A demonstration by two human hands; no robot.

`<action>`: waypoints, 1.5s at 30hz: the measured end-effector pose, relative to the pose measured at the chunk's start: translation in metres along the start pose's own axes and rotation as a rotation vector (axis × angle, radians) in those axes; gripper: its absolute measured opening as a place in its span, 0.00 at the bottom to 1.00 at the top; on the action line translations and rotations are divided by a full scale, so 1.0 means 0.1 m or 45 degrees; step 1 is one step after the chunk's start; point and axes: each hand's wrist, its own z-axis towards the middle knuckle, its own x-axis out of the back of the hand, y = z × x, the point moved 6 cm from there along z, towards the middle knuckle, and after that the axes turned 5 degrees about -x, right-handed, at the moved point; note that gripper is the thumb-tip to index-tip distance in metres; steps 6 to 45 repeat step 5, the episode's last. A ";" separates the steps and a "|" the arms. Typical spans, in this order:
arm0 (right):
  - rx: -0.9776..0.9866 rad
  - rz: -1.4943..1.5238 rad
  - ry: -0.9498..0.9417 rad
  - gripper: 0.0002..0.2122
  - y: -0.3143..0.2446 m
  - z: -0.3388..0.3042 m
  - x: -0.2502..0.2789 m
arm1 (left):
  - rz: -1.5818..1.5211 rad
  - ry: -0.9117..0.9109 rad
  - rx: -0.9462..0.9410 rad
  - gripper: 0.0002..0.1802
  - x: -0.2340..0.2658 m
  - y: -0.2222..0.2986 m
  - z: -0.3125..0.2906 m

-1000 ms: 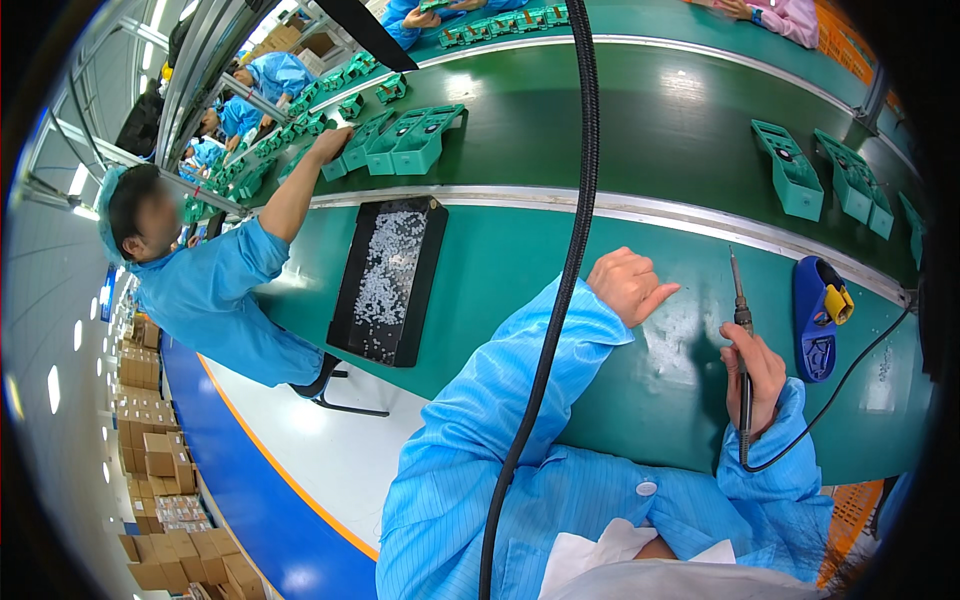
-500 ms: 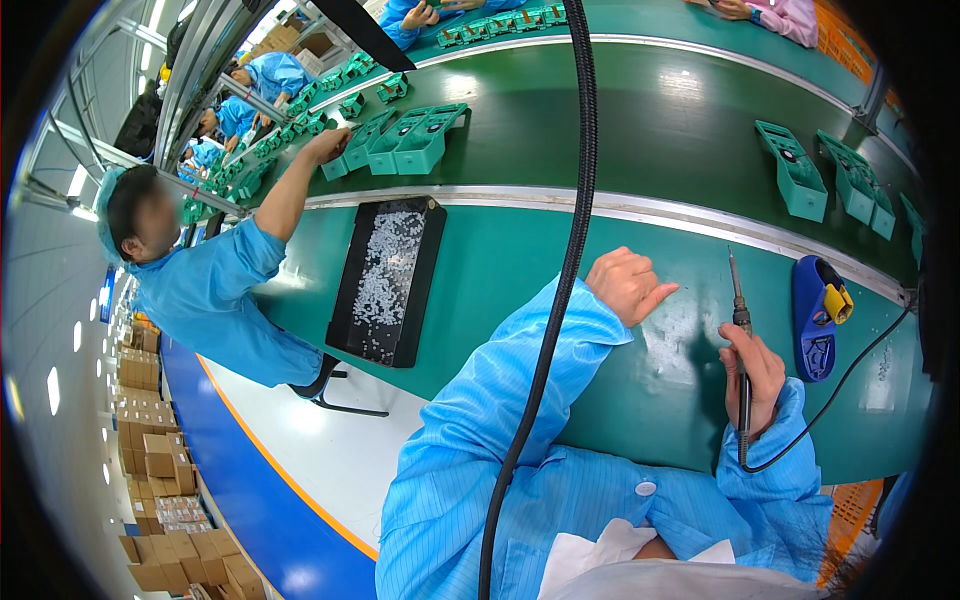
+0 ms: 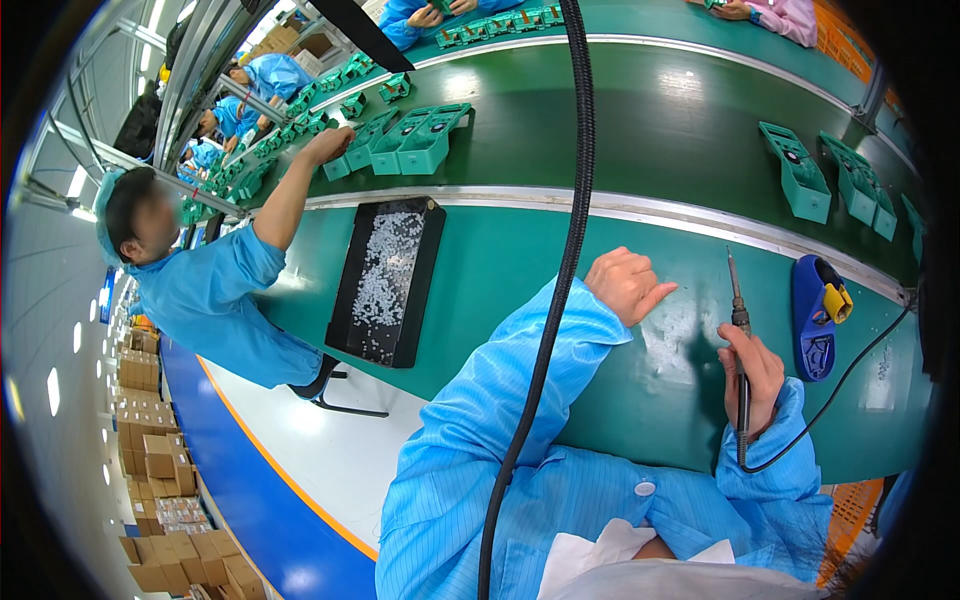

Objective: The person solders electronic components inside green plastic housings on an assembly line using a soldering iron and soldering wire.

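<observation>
My right hand (image 3: 757, 372) is closed around a soldering iron (image 3: 741, 318), held upright with its thin metal tip pointing away from me. The iron's cord loops from the lower end of its handle toward the right edge of the table. To the left of the iron, my left hand (image 3: 628, 287) rests on the green tabletop (image 3: 510, 290), fingers curled in a loose fist and thumb stretched to the right. Nothing shows in it. Just right of the iron stands a blue soldering iron stand (image 3: 811, 310) with a yellow part.
A black tray (image 3: 424, 290) of small whitish pieces lies on the left. Beyond the metal rail, green plastic housings (image 3: 800, 185) sit on a dark green conveyor belt (image 3: 640, 130). A co-worker (image 3: 220, 290) at left reaches over to more housings (image 3: 425, 150). A black braided cable (image 3: 583, 120) hangs in front.
The green housings on the belt have shifted slightly to the right. Both my hands and the soldering iron stay where they were.
</observation>
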 end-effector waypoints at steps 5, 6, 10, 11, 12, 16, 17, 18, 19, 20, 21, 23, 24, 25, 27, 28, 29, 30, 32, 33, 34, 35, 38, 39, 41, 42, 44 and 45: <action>-0.009 0.009 -0.006 0.16 -0.01 0.00 0.03 | -0.001 -0.005 0.003 0.19 0.00 0.01 0.03; -0.009 0.009 -0.006 0.16 -0.01 0.00 0.03 | -0.001 -0.005 0.003 0.19 0.00 0.01 0.03; -0.009 0.009 -0.006 0.16 -0.01 0.00 0.03 | -0.001 -0.005 0.003 0.19 0.00 0.01 0.03; -0.009 0.009 -0.006 0.16 -0.01 0.00 0.03 | -0.001 -0.005 0.003 0.19 0.00 0.01 0.03; -0.009 0.009 -0.006 0.16 -0.01 0.00 0.03 | -0.001 -0.005 0.003 0.19 0.00 0.01 0.03; -0.009 0.009 -0.006 0.16 -0.01 0.00 0.03 | -0.001 -0.005 0.003 0.19 0.00 0.01 0.03; -0.009 0.009 -0.006 0.16 -0.01 0.00 0.03 | -0.001 -0.005 0.003 0.19 0.00 0.01 0.03; -0.009 0.009 -0.006 0.16 -0.01 0.00 0.03 | -0.001 -0.005 0.003 0.19 0.00 0.01 0.03; -0.009 0.009 -0.006 0.16 -0.01 0.00 0.03 | -0.001 -0.005 0.003 0.19 0.00 0.01 0.03; -0.009 0.009 -0.006 0.16 -0.01 0.00 0.03 | -0.001 -0.005 0.003 0.19 0.00 0.01 0.03; -0.009 0.009 -0.006 0.16 -0.01 0.00 0.03 | -0.001 -0.005 0.003 0.19 0.00 0.01 0.03; -0.009 0.009 -0.006 0.16 -0.01 0.00 0.03 | -0.001 -0.005 0.003 0.19 0.00 0.01 0.03; -0.009 0.009 -0.006 0.16 -0.01 0.00 0.03 | -0.001 -0.005 0.003 0.19 0.00 0.01 0.03; -0.009 0.009 -0.006 0.16 -0.01 0.00 0.03 | -0.001 -0.005 0.003 0.19 0.00 0.01 0.03; -0.009 0.009 -0.006 0.16 -0.01 0.00 0.03 | -0.001 -0.005 0.003 0.19 0.00 0.01 0.03; -0.009 0.009 -0.006 0.16 -0.01 0.00 0.03 | -0.001 -0.005 0.003 0.19 0.00 0.01 0.03; -0.009 0.009 -0.006 0.16 -0.01 0.00 0.03 | -0.001 -0.005 0.003 0.19 0.00 0.01 0.03; -0.009 0.009 -0.006 0.16 -0.01 0.00 0.03 | -0.001 -0.005 0.003 0.19 0.00 0.01 0.03; -0.009 0.009 -0.006 0.16 -0.01 0.00 0.03 | -0.001 -0.005 0.003 0.19 0.00 0.01 0.03; -0.009 0.009 -0.006 0.16 -0.01 0.00 0.03 | -0.001 -0.005 0.003 0.19 0.00 0.01 0.03; -0.009 0.009 -0.006 0.16 -0.01 0.00 0.03 | -0.001 -0.005 0.003 0.19 0.00 0.01 0.03; -0.009 0.009 -0.006 0.16 -0.01 0.00 0.03 | -0.001 -0.005 0.003 0.19 0.00 0.01 0.03; -0.009 0.009 -0.006 0.16 -0.01 0.00 0.03 | -0.001 -0.005 0.003 0.19 0.00 0.01 0.03; -0.009 0.009 -0.006 0.16 -0.01 0.00 0.03 | -0.001 -0.005 0.003 0.19 0.00 0.01 0.03; -0.009 0.009 -0.006 0.16 -0.01 0.00 0.03 | -0.001 -0.005 0.003 0.19 0.00 0.01 0.03; -0.009 0.009 -0.006 0.16 -0.01 0.00 0.03 | -0.001 -0.005 0.003 0.19 0.00 0.01 0.03; -0.009 0.009 -0.006 0.16 -0.01 0.00 0.03 | -0.001 -0.005 0.003 0.19 0.00 0.01 0.03; -0.009 0.009 -0.006 0.16 -0.01 0.00 0.03 | -0.001 -0.005 0.003 0.19 0.00 0.01 0.03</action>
